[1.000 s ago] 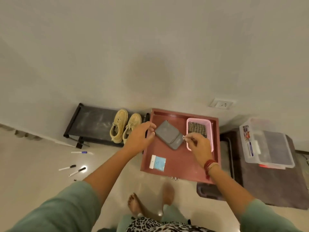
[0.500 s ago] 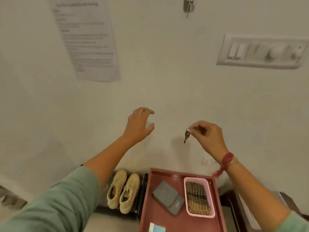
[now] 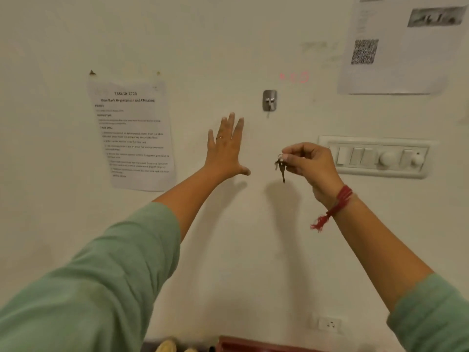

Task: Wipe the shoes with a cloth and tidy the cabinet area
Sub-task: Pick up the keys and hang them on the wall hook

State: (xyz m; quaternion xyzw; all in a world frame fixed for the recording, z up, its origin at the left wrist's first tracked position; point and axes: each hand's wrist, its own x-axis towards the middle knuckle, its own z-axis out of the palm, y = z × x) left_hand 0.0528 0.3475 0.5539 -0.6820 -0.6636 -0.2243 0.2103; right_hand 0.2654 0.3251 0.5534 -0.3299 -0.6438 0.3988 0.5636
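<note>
1. While the right hand point(image 3: 311, 166) pinched a bunch of keys point(image 3: 281, 168) by the ring, the head view faced a pale wall point(image 3: 253, 237). I judged the step to be tidying rather than wiping: hanging the keys on the hook point(image 3: 269, 100).
2. The hands were well apart. The left hand point(image 3: 225, 148) was spread flat, fingers straight and pointing up, at or just off the wall and holding nothing. It lay below and left of the hook. The right hand's fingers were curled, thumb and fingertips closed on the ring.
3. The keys hung free, below and slightly right of the hook and not touching it. The next move would likely call for lifting the ring up and a little left, then slipping it over the hook's small prong. That needs a steady pinch, since the opening is narrow and the keys can swing.
4. The keys looked dark, thin and metallic, dangling straight down from a small ring. How many there were I could not tell. The hook was a shiny metal plate, bare of any load.
5. The shoes point(image 3: 167, 347) showed only as tan tips at the bottom edge, beside a strip of red surface point(image 3: 253, 346). No cloth was in view, so the wiping seemed not to be in hand.
</note>
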